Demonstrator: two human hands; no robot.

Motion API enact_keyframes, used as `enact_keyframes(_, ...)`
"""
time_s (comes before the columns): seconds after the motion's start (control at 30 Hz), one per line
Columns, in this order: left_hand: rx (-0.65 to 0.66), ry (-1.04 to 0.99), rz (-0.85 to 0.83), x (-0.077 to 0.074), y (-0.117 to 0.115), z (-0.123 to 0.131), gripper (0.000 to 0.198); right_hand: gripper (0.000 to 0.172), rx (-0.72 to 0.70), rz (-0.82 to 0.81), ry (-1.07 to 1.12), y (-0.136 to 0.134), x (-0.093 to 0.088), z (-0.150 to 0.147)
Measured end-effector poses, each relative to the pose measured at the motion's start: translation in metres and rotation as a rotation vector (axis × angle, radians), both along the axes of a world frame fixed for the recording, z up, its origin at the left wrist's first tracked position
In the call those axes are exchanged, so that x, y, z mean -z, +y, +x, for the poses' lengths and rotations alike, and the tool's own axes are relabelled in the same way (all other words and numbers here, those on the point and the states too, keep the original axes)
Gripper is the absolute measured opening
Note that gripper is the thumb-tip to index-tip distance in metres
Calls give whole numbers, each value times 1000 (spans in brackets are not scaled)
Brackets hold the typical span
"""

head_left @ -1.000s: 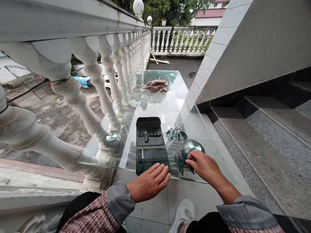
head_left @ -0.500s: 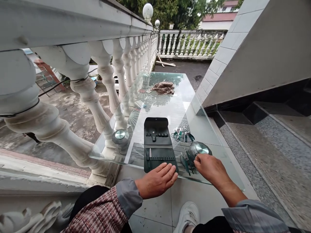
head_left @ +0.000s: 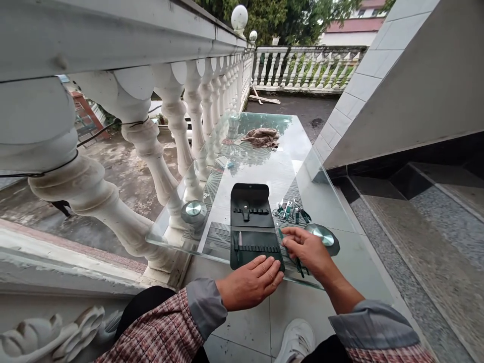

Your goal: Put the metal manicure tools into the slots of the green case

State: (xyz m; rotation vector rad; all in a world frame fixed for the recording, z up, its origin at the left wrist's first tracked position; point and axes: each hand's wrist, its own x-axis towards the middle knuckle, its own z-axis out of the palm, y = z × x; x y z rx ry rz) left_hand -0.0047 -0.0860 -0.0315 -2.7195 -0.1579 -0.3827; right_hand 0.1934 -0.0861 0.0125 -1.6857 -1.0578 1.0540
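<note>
A black tool case (head_left: 251, 222) lies open on the glass table (head_left: 272, 166), with one thin tool in its lower row of loops. My left hand (head_left: 251, 282) lies flat on the case's near edge, fingers stretched out. My right hand (head_left: 306, 248) hovers just right of the case, fingers pinched on a thin green-handled tool (head_left: 288, 243). More thin green tools (head_left: 300, 264) lie under that hand. A small heap of green-handled tools (head_left: 290, 210) sits further back, right of the case.
Two round metal table fittings (head_left: 193, 210) (head_left: 323, 236) show through the glass. A brown rag (head_left: 261, 137) and a small card (head_left: 224, 161) lie at the far end. A white balustrade (head_left: 166, 116) runs along the left, a tiled wall (head_left: 378, 91) on the right.
My right hand has moved left from the round fitting towards the case, now pinching a thin green tool. My left hand stays on the case. The camera has shifted slightly.
</note>
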Motion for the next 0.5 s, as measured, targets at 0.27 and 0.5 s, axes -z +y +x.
enact_keyframes(0.27,6,4,-22,-1,1,0,39,62,-163,53,198,26,3,-33)
enact_keyframes(0.5,12,13,-50,-2,2,0,40,66,-228,70,154,43,12,-45)
